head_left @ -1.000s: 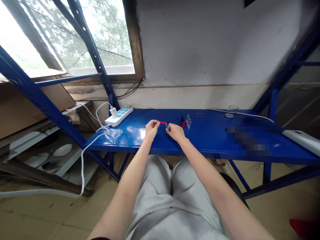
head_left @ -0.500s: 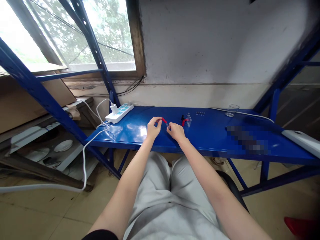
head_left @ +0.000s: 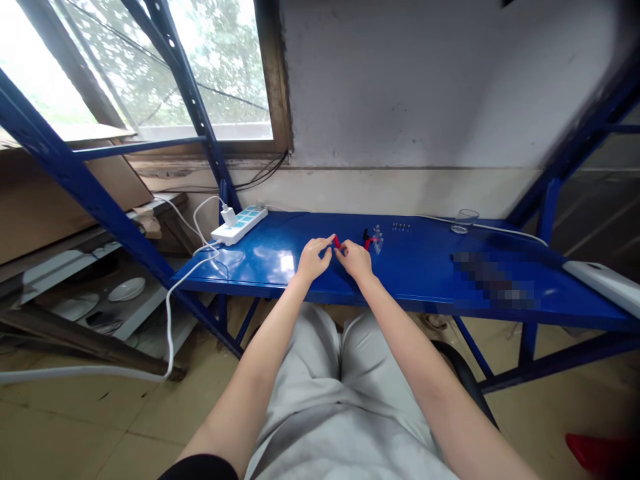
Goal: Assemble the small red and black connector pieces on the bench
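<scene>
My left hand (head_left: 313,257) and my right hand (head_left: 355,258) meet over the front part of the blue metal shelf (head_left: 425,267). Both pinch a small red piece (head_left: 337,241) between their fingertips; only its tip shows. Just beyond my right hand stands a cluster of small clear vials with red and black caps (head_left: 373,241). Further back lies a row of tiny dark parts (head_left: 400,227).
A white power strip (head_left: 239,225) with a plugged charger and a white cable (head_left: 167,313) sits at the shelf's left end. A glass cup (head_left: 464,221) stands at the back right. A white flat object (head_left: 605,279) lies far right. Blue rack posts frame both sides.
My hands have closed together. The red piece, held out between them a second ago, is now nearly hidden by the fingertips.
</scene>
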